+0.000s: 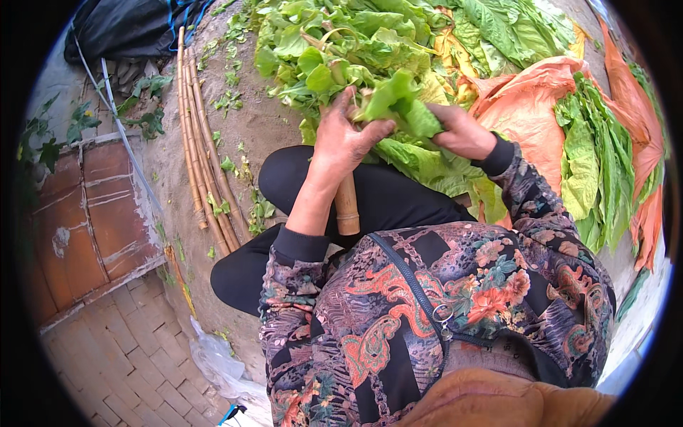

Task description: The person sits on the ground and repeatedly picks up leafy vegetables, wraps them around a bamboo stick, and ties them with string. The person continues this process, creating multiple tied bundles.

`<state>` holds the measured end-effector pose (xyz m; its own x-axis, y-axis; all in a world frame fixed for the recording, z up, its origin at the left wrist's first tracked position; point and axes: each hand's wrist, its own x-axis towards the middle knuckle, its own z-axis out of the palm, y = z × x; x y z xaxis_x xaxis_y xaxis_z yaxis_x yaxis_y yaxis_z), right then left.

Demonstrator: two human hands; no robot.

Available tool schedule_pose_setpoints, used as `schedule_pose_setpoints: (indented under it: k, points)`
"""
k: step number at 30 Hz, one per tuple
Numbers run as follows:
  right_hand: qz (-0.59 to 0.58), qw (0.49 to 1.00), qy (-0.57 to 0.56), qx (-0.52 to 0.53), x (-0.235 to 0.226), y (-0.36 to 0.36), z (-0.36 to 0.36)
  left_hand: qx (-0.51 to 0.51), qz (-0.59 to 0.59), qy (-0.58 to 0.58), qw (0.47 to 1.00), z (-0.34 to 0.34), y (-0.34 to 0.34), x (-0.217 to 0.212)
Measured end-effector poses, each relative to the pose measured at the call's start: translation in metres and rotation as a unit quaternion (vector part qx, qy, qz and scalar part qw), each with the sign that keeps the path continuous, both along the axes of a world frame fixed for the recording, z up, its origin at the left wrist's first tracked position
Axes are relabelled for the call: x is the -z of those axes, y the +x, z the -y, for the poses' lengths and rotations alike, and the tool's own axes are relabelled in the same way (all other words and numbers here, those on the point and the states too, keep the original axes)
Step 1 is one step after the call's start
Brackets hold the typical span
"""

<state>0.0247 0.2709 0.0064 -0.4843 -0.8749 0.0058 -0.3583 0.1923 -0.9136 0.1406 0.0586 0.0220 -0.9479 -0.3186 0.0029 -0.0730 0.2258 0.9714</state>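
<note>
My left hand [345, 135] is closed at the stem ends of some broad green leaves, thumb and forefinger on either side of them. Below its wrist a bamboo pole [347, 206] sticks out over my lap; whether the hand also grips the pole is hidden. On the other side, my right hand [461, 132] has its fingers around a green leaf [398, 99] that folds over between the hands. Beyond both hands spreads a big heap of green leaves [356, 35], some of them yellowing.
Several bamboo poles [196, 142] lie on the sandy ground to the left, with leaf scraps around them. An orange sheet [530, 103] and more leaves [594, 156] are at the right. A rusty metal panel [92, 220] and brick paving [135, 349] lie far left.
</note>
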Motion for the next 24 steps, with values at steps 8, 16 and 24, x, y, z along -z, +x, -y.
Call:
schedule_pose_setpoints:
  k: [8, 16, 24]
  points:
    - [-0.324, 0.922, 0.055, 0.206, -0.018, -0.062, -0.022, 0.008, -0.071, -0.185, 0.98, 0.015, 0.001, 0.016]
    - [-0.374, 0.917, 0.105, 0.09, -0.021, -0.048, 0.03, 0.081, 0.009, 0.269, 0.96, 0.012, 0.007, -0.004]
    - [-0.047, 0.996, -0.06, -0.05, 0.002, 0.034, 0.026, 0.051, -0.016, -0.104, 0.993, 0.009, 0.02, -0.004]
